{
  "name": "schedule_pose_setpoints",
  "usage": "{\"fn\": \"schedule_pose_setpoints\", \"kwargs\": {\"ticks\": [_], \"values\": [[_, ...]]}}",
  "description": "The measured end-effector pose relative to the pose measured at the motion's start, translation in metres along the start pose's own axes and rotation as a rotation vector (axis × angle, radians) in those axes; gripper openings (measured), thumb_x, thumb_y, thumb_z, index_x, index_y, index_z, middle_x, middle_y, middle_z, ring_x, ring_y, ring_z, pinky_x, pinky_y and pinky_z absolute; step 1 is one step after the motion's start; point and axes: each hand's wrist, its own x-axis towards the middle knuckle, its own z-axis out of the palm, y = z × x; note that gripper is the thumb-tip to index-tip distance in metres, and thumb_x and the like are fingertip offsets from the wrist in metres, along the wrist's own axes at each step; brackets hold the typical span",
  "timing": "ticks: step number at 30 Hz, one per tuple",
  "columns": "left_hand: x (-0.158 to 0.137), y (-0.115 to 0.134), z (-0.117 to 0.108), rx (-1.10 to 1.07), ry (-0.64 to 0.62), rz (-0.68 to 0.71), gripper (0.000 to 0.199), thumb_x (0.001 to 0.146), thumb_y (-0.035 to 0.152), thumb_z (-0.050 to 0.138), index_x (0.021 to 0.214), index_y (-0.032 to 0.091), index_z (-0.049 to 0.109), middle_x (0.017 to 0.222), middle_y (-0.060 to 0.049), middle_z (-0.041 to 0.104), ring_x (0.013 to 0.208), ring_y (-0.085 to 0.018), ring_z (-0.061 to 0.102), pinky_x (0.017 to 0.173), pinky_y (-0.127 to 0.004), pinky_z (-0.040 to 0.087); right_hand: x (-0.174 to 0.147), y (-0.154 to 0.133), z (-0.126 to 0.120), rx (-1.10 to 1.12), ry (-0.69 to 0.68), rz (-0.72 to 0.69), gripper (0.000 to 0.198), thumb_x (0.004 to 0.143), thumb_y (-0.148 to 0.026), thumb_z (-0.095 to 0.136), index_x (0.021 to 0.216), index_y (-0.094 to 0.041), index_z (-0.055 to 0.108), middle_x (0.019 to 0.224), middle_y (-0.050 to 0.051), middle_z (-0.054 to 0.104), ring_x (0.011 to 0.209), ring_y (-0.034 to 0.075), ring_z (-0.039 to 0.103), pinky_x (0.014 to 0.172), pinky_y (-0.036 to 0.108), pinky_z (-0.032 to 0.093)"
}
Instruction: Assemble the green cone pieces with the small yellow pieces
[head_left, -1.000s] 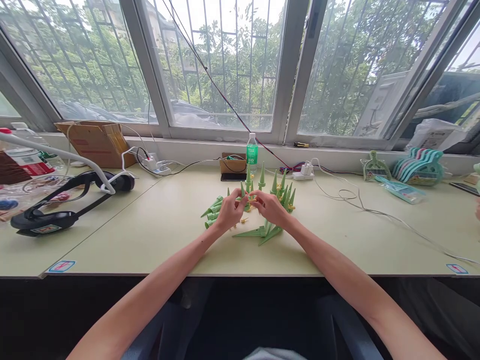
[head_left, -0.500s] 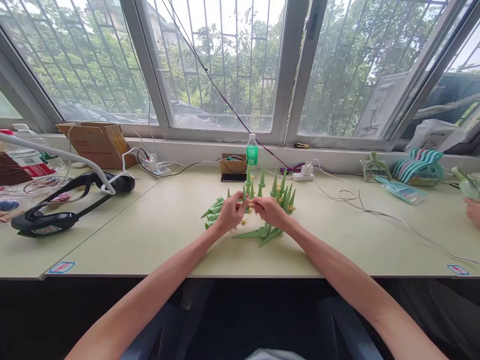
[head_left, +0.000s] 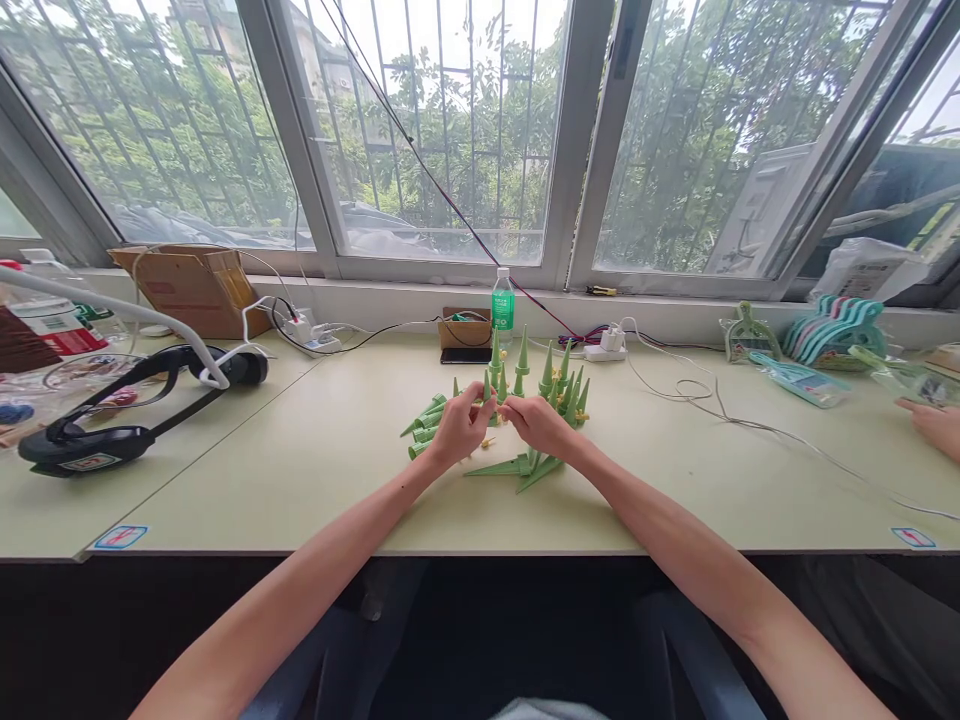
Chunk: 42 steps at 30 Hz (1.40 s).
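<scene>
My left hand (head_left: 459,428) is closed around a green plastic spike (head_left: 487,388) whose pointed tip sticks up past the fingers. Close against it, my right hand (head_left: 538,422) pinches something small at the spike's lower end; the fingers hide most of it. Behind and beside my right hand stand several upright green spikes (head_left: 548,370) with small yellow valves (head_left: 583,416) on them. More green spikes (head_left: 424,434) lie left of my left hand. In front of my hands two long spikes (head_left: 499,467) rest on the table, and a loose yellow valve (head_left: 487,442) lies between my wrists.
Behind the spikes are a phone (head_left: 466,356), a small cardboard box (head_left: 456,328) and a green-labelled bottle (head_left: 503,305). A black headset (head_left: 97,440) lies left. Cables (head_left: 720,405) cross the right side, near teal dustpan-like items (head_left: 836,335). Another person's hand (head_left: 934,428) is far right.
My hands stay almost in the same place, with the fingers barely shifted. At far right the other person's hand has moved inward over the table, beside a clear packet with something green.
</scene>
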Motion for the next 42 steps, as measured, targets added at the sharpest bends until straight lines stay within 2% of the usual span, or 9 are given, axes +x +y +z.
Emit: {"fn": "schedule_pose_setpoints", "kwargs": {"ticks": [4,9,15,21,31,38,42], "values": [[0.0001,0.0005,-0.0002,0.033,0.028,0.018,0.017,0.092,0.036,0.048,0.092,0.019,0.053,0.070,0.003,0.053,0.042,-0.004,0.035,0.042,-0.018,0.028,0.0002,-0.0035,-0.0028,0.018,0.026,0.026,0.037,0.099,-0.038,0.035,0.070,-0.019,0.045,0.058,-0.003,0.043,0.052,0.010,0.033,0.055,0.023,0.027],[0.0005,0.0024,-0.0003,0.060,0.064,0.029,0.015,0.092,0.034,0.049,0.092,0.019,0.052,0.056,0.007,0.043,0.039,-0.005,0.035,0.043,-0.018,0.028,0.0002,-0.0048,-0.0055,0.069,0.035,0.061,0.031,0.099,-0.041,0.037,0.080,-0.020,0.048,0.062,-0.004,0.047,0.053,0.010,0.036,0.056,0.022,0.028],[-0.0001,0.0034,-0.0006,0.056,0.045,0.037,0.016,0.092,0.035,0.048,0.089,0.019,0.051,0.064,0.004,0.050,0.042,-0.005,0.039,0.044,-0.018,0.031,-0.0001,-0.0036,-0.0028,0.095,0.018,0.037,0.031,0.100,-0.037,0.033,0.075,-0.020,0.042,0.059,-0.005,0.042,0.052,0.010,0.033,0.055,0.022,0.028],[-0.0013,0.0002,-0.0006,0.022,0.044,0.025,0.015,0.091,0.033,0.048,0.090,0.018,0.052,0.072,0.002,0.055,0.041,-0.003,0.034,0.042,-0.018,0.028,-0.0002,-0.0001,0.0026,0.090,0.017,-0.007,0.032,0.099,-0.035,0.032,0.071,-0.020,0.039,0.057,-0.005,0.037,0.052,0.010,0.028,0.054,0.023,0.026],[-0.0021,0.0006,-0.0011,-0.028,0.032,0.012,0.015,0.091,0.032,0.049,0.089,0.018,0.053,0.076,0.001,0.056,0.041,-0.002,0.034,0.040,-0.017,0.027,-0.0004,0.0034,0.0030,0.134,0.002,-0.013,0.039,0.099,-0.037,0.032,0.066,-0.018,0.045,0.058,-0.003,0.046,0.053,0.008,0.037,0.057,0.022,0.030],[-0.0031,0.0021,-0.0017,-0.042,0.030,0.027,0.018,0.091,0.034,0.050,0.091,0.017,0.055,0.078,-0.002,0.059,0.042,-0.003,0.038,0.040,-0.018,0.031,0.0000,0.0000,0.0031,0.096,-0.004,-0.009,0.048,0.100,-0.040,0.027,0.061,-0.018,0.043,0.052,-0.004,0.038,0.050,0.008,0.034,0.055,0.023,0.028],[-0.0029,0.0021,-0.0013,-0.045,0.024,0.034,0.018,0.091,0.035,0.050,0.091,0.017,0.055,0.075,-0.001,0.059,0.042,-0.004,0.039,0.040,-0.018,0.030,0.0008,-0.0002,0.0028,0.076,0.004,-0.001,0.050,0.101,-0.042,0.025,0.061,-0.018,0.044,0.053,-0.004,0.039,0.051,0.008,0.034,0.055,0.023,0.028]]}}
